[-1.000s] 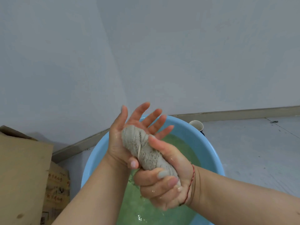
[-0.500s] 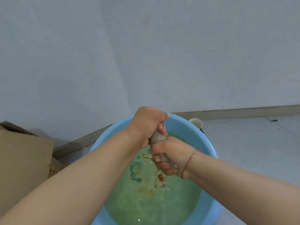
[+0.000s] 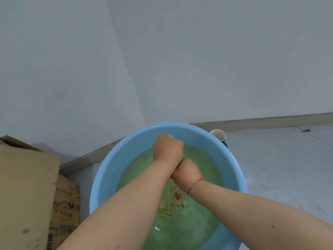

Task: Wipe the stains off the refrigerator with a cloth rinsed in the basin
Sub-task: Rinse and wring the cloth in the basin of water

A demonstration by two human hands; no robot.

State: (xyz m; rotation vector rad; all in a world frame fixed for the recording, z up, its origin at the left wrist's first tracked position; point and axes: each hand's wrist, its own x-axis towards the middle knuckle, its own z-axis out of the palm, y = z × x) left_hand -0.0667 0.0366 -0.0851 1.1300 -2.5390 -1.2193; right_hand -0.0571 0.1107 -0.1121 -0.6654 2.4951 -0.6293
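Observation:
A light blue basin (image 3: pixel 111 170) on the floor holds greenish water (image 3: pixel 198 222), with a printed picture showing on its bottom. Both my fists are closed tight just above the water, one against the other. My left hand (image 3: pixel 168 148) is the farther one. My right hand (image 3: pixel 186 171), with a red string at the wrist, sits nearer, tucked under the left wrist. The grey cloth is hidden inside the two fists. The refrigerator is out of view.
A cardboard box (image 3: pixel 23 186) stands at the left, close to the basin. A paper cup (image 3: pixel 218 135) sits behind the basin's far right rim, near the baseboard (image 3: pixel 270 120). Grey floor (image 3: pixel 279 168) stretches to the right; pale walls meet in a corner ahead.
My left hand went from spread fingers to a closed grip on the twisted cloth. Both hands dropped lower over the basin, and the cloth is now covered by the fists.

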